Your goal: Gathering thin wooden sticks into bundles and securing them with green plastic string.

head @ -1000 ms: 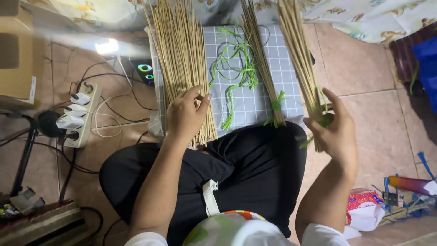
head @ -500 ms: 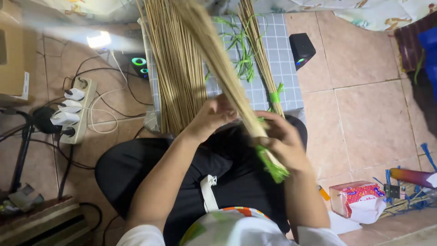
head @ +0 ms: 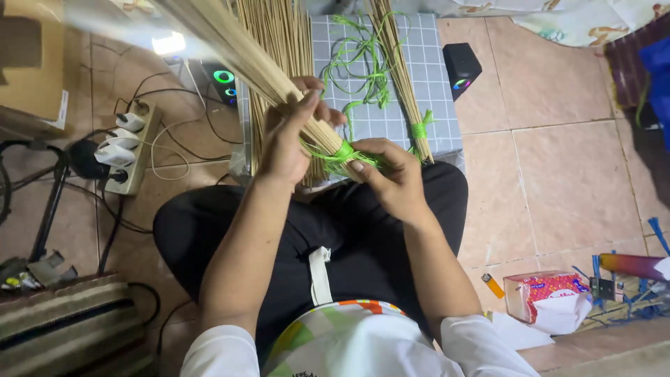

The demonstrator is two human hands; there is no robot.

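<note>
My left hand grips a bundle of thin tan sticks that slants up to the upper left. My right hand pinches the green plastic string wound around the bundle's lower end. Both hands are over my lap, just in front of a grey gridded mat. A loose pile of tan sticks lies on the mat behind my left hand. A second bundle tied with green string lies on the mat to the right. Loose green strings curl between them.
A power strip with white plugs and cables lie on the tiled floor at left, near a cardboard box. Small black speakers flank the mat. A tissue pack and an orange lighter lie at lower right.
The bundle was brought from the right side into both hands and swung so it now points up-left. My right hand moved to its green-tied end. The view shifted slightly.
</note>
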